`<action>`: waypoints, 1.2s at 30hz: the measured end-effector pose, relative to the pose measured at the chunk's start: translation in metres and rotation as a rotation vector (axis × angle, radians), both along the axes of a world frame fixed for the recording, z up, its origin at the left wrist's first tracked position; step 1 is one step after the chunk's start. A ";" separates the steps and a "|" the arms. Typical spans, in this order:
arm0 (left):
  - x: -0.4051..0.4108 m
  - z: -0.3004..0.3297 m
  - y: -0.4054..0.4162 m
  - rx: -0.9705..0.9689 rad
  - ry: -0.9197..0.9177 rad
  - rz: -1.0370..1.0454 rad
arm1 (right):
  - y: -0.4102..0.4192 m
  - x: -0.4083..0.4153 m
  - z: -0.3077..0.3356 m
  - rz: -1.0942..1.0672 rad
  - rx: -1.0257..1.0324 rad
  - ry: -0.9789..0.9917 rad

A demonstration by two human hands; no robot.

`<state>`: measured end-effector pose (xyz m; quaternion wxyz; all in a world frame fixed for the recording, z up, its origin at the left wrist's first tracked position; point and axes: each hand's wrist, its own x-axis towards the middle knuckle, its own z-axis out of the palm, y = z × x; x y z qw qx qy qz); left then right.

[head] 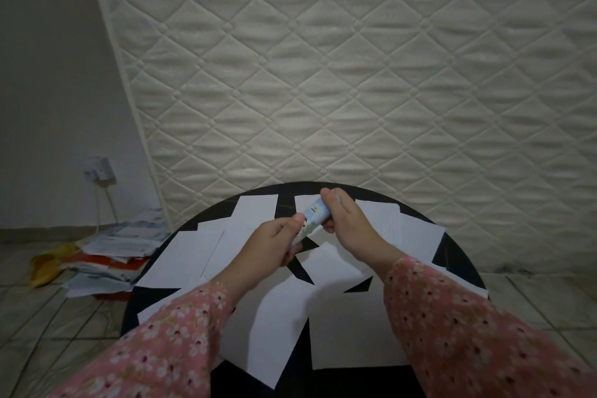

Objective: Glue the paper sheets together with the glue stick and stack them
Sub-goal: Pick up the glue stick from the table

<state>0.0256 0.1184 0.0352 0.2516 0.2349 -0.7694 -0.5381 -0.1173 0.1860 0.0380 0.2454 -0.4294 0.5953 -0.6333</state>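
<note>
Both hands hold a light blue glue stick (310, 216) above the middle of a round black table (458, 255). My left hand (274, 241) grips its lower end, and my right hand (347, 223) curls round its upper end. Whether the cap is on is hidden by the fingers. Several white paper sheets (190, 255) lie spread and overlapping over the table, among them one at the front (352, 333) and one at the right (407, 229). Both sleeves are pink with a flower print.
A quilted white mattress (355, 74) leans upright just behind the table. On the tiled floor at the left lies a heap of papers and books (109, 255) beside a yellow object (45, 268). A wall socket with a cable (100, 170) is above it.
</note>
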 end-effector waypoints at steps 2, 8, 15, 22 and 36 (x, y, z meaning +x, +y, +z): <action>0.000 0.003 0.002 0.127 0.009 -0.049 | 0.002 0.000 0.000 0.007 -0.050 -0.015; 0.000 -0.001 -0.001 -0.098 -0.039 0.024 | 0.004 -0.006 0.001 -0.026 -0.026 0.025; 0.000 -0.013 -0.004 -0.447 -0.089 0.078 | 0.002 -0.008 0.002 -0.012 0.167 0.010; 0.001 -0.009 -0.005 -0.309 -0.055 0.034 | 0.007 -0.007 0.001 -0.013 0.050 0.038; 0.002 -0.008 -0.003 -0.332 -0.007 0.075 | -0.002 -0.002 -0.003 -0.119 0.017 0.072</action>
